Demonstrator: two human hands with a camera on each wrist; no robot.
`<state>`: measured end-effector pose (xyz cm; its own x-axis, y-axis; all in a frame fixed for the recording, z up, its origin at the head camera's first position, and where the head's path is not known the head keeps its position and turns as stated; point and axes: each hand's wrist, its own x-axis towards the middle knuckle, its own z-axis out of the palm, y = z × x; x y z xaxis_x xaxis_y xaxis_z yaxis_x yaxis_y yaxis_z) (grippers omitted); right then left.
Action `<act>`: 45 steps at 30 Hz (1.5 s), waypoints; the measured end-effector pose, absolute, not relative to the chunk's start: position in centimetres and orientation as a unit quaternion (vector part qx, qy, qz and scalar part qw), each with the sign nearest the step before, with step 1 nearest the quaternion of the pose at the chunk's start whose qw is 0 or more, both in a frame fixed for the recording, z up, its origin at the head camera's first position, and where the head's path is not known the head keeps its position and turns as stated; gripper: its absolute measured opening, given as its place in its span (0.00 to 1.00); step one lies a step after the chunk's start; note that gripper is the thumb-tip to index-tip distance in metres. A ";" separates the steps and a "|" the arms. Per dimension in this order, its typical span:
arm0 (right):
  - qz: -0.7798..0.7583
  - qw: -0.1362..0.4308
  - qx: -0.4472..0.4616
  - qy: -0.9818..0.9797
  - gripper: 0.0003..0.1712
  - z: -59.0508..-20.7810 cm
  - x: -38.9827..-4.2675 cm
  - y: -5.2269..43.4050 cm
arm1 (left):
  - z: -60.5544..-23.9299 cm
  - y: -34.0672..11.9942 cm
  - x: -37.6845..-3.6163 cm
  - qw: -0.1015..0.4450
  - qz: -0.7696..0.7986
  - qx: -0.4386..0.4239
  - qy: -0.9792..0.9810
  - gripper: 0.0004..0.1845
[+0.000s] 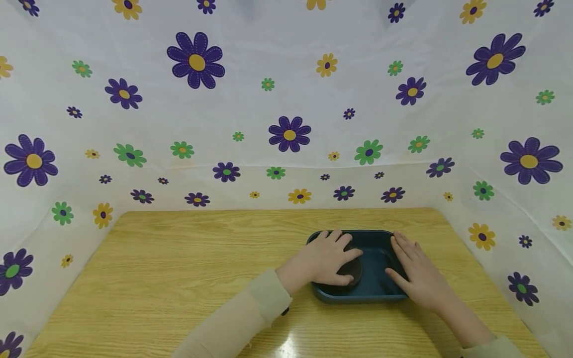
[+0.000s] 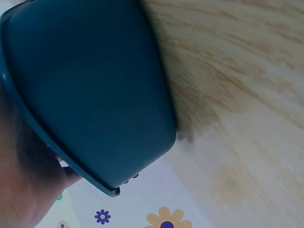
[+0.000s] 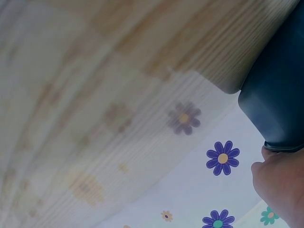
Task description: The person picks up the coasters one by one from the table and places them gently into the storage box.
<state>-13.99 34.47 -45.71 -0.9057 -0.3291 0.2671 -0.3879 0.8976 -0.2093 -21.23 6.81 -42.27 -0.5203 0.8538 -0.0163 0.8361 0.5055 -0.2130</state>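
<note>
A dark teal rectangular tray (image 1: 376, 298) with raised walls stands on the table, its outer wall (image 2: 95, 90) filling much of the left wrist view. Inside its left part lies a dark round object (image 1: 355, 271), mostly covered by my left hand (image 1: 329, 258). That hand spreads its fingers over the object, the thumb lying across its near side and some fingertips near the tray's far rim. My right hand (image 1: 418, 278) rests on the tray's right end. Its fingers lie nearly straight at the back right corner, and its thumb reaches over the inside. The round object's kind is hidden.
The wood-grain table (image 1: 188, 268) extends left of the tray. A white flowered cloth (image 1: 250, 109) encloses the table at the back and both sides. A small dark item (image 1: 285, 312) shows by the left sleeve cuff.
</note>
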 end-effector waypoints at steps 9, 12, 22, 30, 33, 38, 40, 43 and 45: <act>0.127 0.113 0.188 -0.967 0.45 -45.7 -14.0 34.5 | -42.1 6.2 -20.9 0.059 0.095 -0.488 -0.866 0.35; 0.128 0.111 0.187 -0.968 0.45 -45.6 -13.9 34.5 | -41.9 5.9 -20.8 0.064 0.086 -0.490 -0.865 0.34; 0.126 0.099 0.181 -0.970 0.46 -45.4 -13.7 34.2 | -41.8 4.2 -20.4 0.093 0.082 -0.495 -0.860 0.33; 0.124 0.117 0.198 -0.965 0.46 -45.7 -13.8 34.4 | -41.2 1.9 -20.2 0.082 0.065 -0.478 -0.872 0.34; 0.124 0.115 0.200 -0.965 0.46 -45.6 -13.9 34.4 | -40.9 0.8 -20.2 0.079 0.054 -0.469 -0.878 0.34; 0.124 0.111 0.203 -0.965 0.47 -45.5 -14.0 34.4 | -40.9 -1.6 -20.1 0.074 0.025 -0.452 -0.889 0.34; 0.122 0.112 0.204 -0.965 0.47 -45.5 -14.0 34.5 | -41.1 -2.6 -20.0 0.071 0.008 -0.444 -0.893 0.34; 0.111 0.114 0.203 -0.966 0.47 -45.5 -13.9 34.5 | -41.5 -4.4 -19.7 0.075 -0.011 -0.433 -0.898 0.33; 0.098 0.113 0.201 -0.968 0.48 -45.5 -13.8 34.5 | -41.7 -5.7 -19.5 0.081 -0.025 -0.426 -0.901 0.33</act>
<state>-13.81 34.54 -45.48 -0.8938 -0.3670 0.2579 -0.4113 0.8999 -0.1450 -19.53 -5.67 -41.72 -0.6233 0.7638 0.1678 0.7720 0.6352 -0.0236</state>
